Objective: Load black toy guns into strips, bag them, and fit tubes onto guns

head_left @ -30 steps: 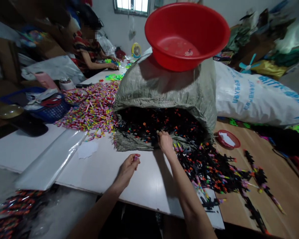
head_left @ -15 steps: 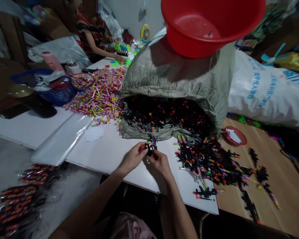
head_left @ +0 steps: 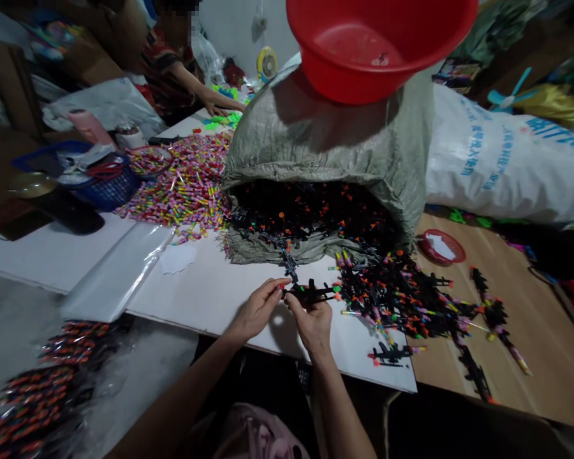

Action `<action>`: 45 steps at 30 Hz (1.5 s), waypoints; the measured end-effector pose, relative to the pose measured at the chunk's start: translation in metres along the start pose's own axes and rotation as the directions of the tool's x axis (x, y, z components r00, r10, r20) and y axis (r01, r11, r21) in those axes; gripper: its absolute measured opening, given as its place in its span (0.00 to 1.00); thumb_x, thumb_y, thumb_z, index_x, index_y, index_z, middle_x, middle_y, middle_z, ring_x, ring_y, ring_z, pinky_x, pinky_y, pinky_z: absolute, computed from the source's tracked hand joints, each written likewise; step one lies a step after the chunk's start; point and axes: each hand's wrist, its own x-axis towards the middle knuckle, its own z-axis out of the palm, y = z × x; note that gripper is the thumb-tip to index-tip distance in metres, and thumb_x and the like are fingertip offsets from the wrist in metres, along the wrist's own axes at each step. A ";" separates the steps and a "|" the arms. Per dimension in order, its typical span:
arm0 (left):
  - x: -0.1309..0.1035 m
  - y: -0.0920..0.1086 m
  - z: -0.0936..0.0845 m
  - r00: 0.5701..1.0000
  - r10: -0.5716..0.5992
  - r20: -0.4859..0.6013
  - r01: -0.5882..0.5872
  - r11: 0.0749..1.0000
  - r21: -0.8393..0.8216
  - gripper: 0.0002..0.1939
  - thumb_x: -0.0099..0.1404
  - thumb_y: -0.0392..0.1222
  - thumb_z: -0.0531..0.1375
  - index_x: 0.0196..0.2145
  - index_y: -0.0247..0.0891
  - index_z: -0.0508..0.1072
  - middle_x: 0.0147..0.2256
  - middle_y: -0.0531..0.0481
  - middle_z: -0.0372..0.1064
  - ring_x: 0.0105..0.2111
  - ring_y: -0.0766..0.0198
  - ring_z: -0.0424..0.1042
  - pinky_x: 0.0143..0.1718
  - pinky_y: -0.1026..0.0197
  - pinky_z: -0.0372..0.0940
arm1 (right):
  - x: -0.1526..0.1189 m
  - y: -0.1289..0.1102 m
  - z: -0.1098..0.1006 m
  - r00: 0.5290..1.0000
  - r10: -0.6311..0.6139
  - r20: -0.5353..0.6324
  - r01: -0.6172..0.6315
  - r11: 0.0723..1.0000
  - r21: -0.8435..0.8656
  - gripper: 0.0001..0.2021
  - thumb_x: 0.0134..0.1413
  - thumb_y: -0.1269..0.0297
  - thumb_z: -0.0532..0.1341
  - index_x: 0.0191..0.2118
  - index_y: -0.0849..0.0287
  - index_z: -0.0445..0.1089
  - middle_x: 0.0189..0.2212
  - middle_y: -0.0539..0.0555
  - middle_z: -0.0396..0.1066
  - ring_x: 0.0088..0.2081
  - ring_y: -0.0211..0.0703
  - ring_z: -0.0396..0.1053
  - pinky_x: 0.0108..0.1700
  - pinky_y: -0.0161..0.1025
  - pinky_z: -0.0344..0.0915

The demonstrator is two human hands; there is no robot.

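Note:
My right hand (head_left: 314, 324) is closed around a black toy gun (head_left: 312, 292), which lies level with its green tip to the right. My left hand (head_left: 259, 311) pinches a small pink-red tube at the gun's left end; the fingers hide most of it. Just behind the hands, another toy gun (head_left: 289, 262) hangs out of the open mouth of a grey-green woven sack (head_left: 325, 137) filled with black toy guns. To the right lies a heap of black toy guns (head_left: 392, 293), several with pink-and-yellow tubes attached.
A large pile of small pink-and-yellow tubes (head_left: 191, 172) lies left of the sack, beside a blue basket (head_left: 108, 185). A red basin (head_left: 358, 83) rests on the sack. Clear plastic bags (head_left: 119, 271) hang over the table's front edge. A co-worker (head_left: 172, 76) reaches across the far end.
The toy gun in my right hand has turned from pointing toward the sack to lying sideways, its green tip now at the right. The camera view has shifted slightly. The co-worker's arm reaches further right.

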 end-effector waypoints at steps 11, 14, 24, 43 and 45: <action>-0.008 -0.018 0.014 0.901 0.427 -0.074 -0.342 0.806 0.483 0.16 0.70 0.38 0.47 0.50 0.36 0.69 0.36 0.45 0.68 0.36 0.63 0.69 0.38 0.62 0.66 | -0.006 0.011 0.002 0.984 0.067 -0.163 -0.067 0.998 0.007 0.16 0.36 0.51 0.66 0.25 0.61 0.74 0.20 0.52 0.73 0.22 0.39 0.67 0.25 0.36 0.65; -0.016 -0.029 0.018 0.886 0.462 -0.043 -0.356 0.737 0.575 0.16 0.70 0.37 0.46 0.50 0.36 0.68 0.36 0.44 0.69 0.37 0.62 0.70 0.38 0.61 0.67 | -0.009 0.017 0.010 0.980 0.097 -0.174 -0.092 0.995 0.036 0.15 0.36 0.52 0.65 0.25 0.61 0.73 0.17 0.49 0.70 0.20 0.37 0.65 0.23 0.34 0.63; -0.007 -0.050 -0.003 0.979 0.108 -0.173 -0.030 0.916 0.401 0.26 0.63 0.38 0.55 0.59 0.37 0.60 0.47 0.41 0.66 0.45 0.60 0.69 0.40 0.60 0.69 | 0.043 0.014 -0.052 0.950 0.041 -0.311 0.008 0.988 0.155 0.21 0.37 0.45 0.64 0.32 0.58 0.69 0.23 0.49 0.70 0.23 0.36 0.65 0.25 0.34 0.62; 0.137 -0.021 -0.200 0.724 -0.155 -0.672 0.606 0.608 0.513 0.13 0.59 0.31 0.57 0.43 0.31 0.73 0.45 0.32 0.72 0.49 0.47 0.69 0.49 0.51 0.62 | 0.049 0.065 0.000 0.998 0.050 0.023 -0.036 0.914 -0.405 0.23 0.35 0.47 0.64 0.34 0.61 0.73 0.20 0.49 0.69 0.23 0.42 0.63 0.27 0.37 0.60; 0.149 -0.024 -0.199 0.701 -0.170 -0.692 0.621 0.622 0.477 0.14 0.57 0.28 0.58 0.42 0.31 0.73 0.45 0.32 0.72 0.48 0.47 0.70 0.48 0.52 0.62 | 0.049 0.064 0.001 0.999 0.012 0.048 0.011 0.893 -0.449 0.23 0.35 0.45 0.63 0.32 0.60 0.74 0.20 0.49 0.69 0.23 0.42 0.63 0.27 0.37 0.60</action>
